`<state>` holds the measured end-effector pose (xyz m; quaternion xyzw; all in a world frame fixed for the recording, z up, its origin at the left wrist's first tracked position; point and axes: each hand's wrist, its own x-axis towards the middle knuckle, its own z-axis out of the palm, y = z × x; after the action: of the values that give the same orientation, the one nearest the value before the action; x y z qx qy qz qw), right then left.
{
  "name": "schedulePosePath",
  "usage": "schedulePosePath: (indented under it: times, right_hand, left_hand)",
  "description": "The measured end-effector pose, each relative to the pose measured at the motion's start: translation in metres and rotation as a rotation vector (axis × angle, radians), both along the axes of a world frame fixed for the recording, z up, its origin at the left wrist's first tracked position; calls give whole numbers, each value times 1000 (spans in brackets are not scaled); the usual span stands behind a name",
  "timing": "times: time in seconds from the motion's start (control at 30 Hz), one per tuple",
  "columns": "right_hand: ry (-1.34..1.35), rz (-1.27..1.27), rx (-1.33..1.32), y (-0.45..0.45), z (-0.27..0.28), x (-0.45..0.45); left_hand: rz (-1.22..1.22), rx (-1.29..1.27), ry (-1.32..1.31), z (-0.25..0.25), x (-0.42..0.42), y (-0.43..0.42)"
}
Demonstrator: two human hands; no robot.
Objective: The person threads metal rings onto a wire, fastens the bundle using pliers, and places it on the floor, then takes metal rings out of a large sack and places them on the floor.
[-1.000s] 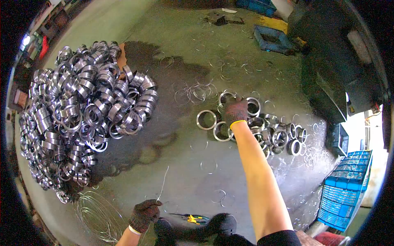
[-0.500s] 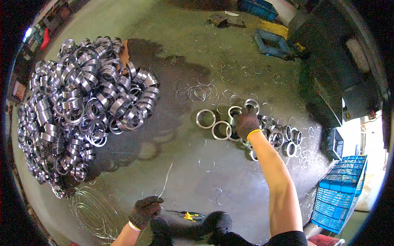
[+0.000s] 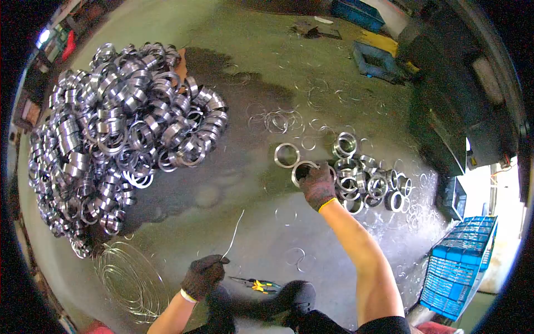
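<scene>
My left hand (image 3: 204,276), in a dark knitted glove, is closed on a thin metal wire (image 3: 236,231) whose free end points up and away from me. My right hand (image 3: 319,188), gloved the same way, has its fingers curled at a shiny metal ring (image 3: 296,173) on the floor, covering part of it. Another metal ring (image 3: 287,155) lies flat just beyond. Right of that hand is a loose group of metal rings (image 3: 377,187), some flat and some on edge. Pliers (image 3: 263,286) with yellow and black handles lie near my feet.
A large heap of metal rings (image 3: 133,106) fills the left side. A coil of wire (image 3: 128,281) lies below it. Thin wire loops (image 3: 275,121) are scattered on the floor. At right stands a blue plastic crate (image 3: 457,264); a blue frame (image 3: 375,60) lies farther back.
My right hand has moved left and nearer to me, from the ring group to the flat ring at its left side. My left hand still holds the wire. The view has shifted slightly.
</scene>
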<state>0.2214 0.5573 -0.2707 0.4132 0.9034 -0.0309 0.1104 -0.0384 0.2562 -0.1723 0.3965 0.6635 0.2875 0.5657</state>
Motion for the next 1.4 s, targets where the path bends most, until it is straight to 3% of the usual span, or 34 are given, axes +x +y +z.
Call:
schedulePosePath:
  times: [0.07,0.1,0.17,0.2,0.23,0.3,0.37,0.43,0.5,0.53,0.57,0.63,0.7,0.77,0.83,0.87,0.9,0.97,1.0,1.03,1.07,1.1,1.17,1.2,1.23,1.27,1.33,1.37,1.4]
  right_hand:
    - [-120,-174,-181,-3,28,-19]
    - [-115,-158,-188,-12,50,-27]
    - [20,-378,-339,-27,79,-34]
    - [467,-526,-433,-35,42,-13]
    - [457,-523,-429,-48,56,-14]
    - [1307,-794,-1113,-74,87,-18]
    - [1235,-613,-1000,-103,92,-16]
    - [1219,-586,-1031,-121,109,-23]
    - [791,-317,-973,-137,119,-29]
    - [646,-337,-1025,-147,128,-41]
    - [739,-304,-1032,-162,139,-52]
    - [775,78,-671,-185,118,-63]
    - [661,111,-620,-194,126,-66]
    - [505,125,-175,-201,134,-66]
    - [487,68,-230,-200,119,-57]
    - [719,-289,-558,-201,112,-57]
    - [939,-660,-873,-199,111,-58]
    - [1004,-725,-994,-194,116,-60]
    - [1086,-843,-1076,-196,117,-66]
    - [1169,-964,-1163,-200,115,-71]
    - [1223,-533,-874,-209,83,-67]
    - [1224,-541,-871,-215,80,-77]
    - [1299,-185,-418,-224,76,-100]
    - [1302,-190,-410,-225,85,-104]
    - [1317,-378,-689,-227,104,-109]
    - [1307,-567,-973,-228,118,-112]
    - [1371,-438,-945,-219,128,-114]
    - [1432,-305,-912,-215,133,-114]
    - [1431,-307,-908,-212,141,-114]
  left_hand:
    - [33,-39,-39,-4,-1,1]
    - [57,-77,-82,-3,-2,3]
    - [104,-145,-120,8,-1,11]
    - [108,-116,-178,5,0,12]
    - [107,-85,-240,-1,1,12]
    - [34,56,-200,-14,4,7]
    - [-56,250,-55,-19,5,2]
    - [-59,219,-51,-12,6,3]
    - [-61,181,-47,-9,8,9]
    - [-103,203,-10,-11,9,10]
    - [-146,220,29,-15,10,7]
    - [-121,97,-24,-40,16,-8]
    - [134,93,-350,-46,24,-13]
    - [-13,217,-205,-44,21,-11]
    - [-281,134,-138,-48,12,-14]
    - [-301,380,-6,-66,18,-23]
    - [-313,391,-17,-64,20,-24]
    - [-76,26,-432,-59,25,-23]
    - [-154,193,-341,-95,22,-37]
    - [-163,192,-350,-87,12,-33]
    - [-397,236,-12,-78,-1,-29]
    - [-621,278,333,-72,-11,-25]
    - [-685,178,465,-77,-26,-20]
    - [-737,75,600,-81,-34,-18]
    - [-741,80,602,-93,-45,-23]
    - [-576,66,690,-115,-57,-35]
    - [-239,31,847,-115,-61,-37]
    - [-242,32,844,-115,-54,-39]
    - [-125,227,677,-57,-29,-12]
